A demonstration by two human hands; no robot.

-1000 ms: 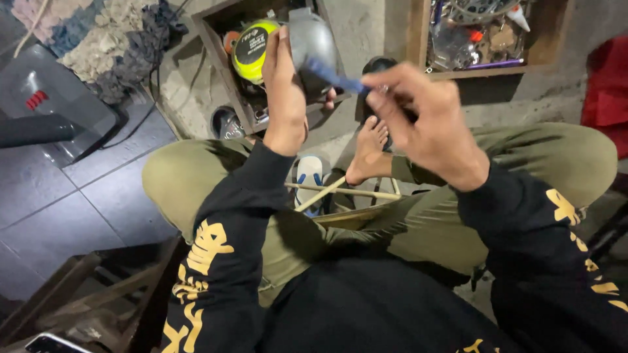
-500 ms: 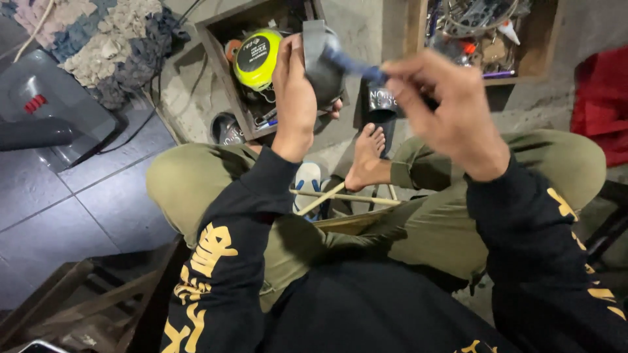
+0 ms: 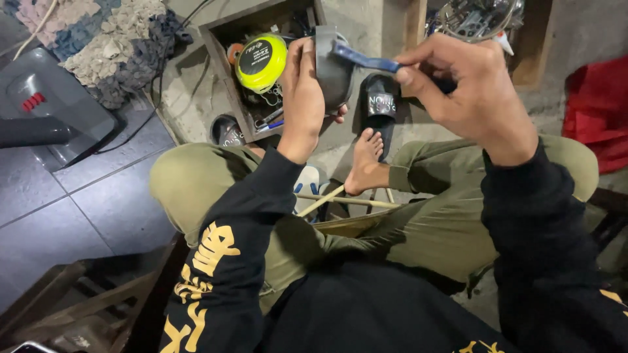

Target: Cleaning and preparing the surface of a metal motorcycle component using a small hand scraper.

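Note:
My left hand (image 3: 302,98) is raised in front of me and grips a grey curved metal piece (image 3: 331,68), fingers wrapped behind it. My right hand (image 3: 468,91) pinches a thin blue-handled tool (image 3: 366,60) whose tip rests against the top of the grey piece. Both arms wear black sleeves with yellow print. I sit with olive trousers, a bare foot (image 3: 365,163) resting on the floor below the hands.
A wooden box (image 3: 222,72) holds a yellow-green round tape measure (image 3: 260,62) and small tools. A black sandal (image 3: 381,104) lies by my foot. A grey machine (image 3: 46,108) stands left, a rug (image 3: 98,39) behind it, a red cloth (image 3: 602,117) right, thin wooden sticks (image 3: 347,199) under my legs.
Both hands and the view have shifted slightly; the blue tool's tip stays on the grey piece, moving a little along its top edge.

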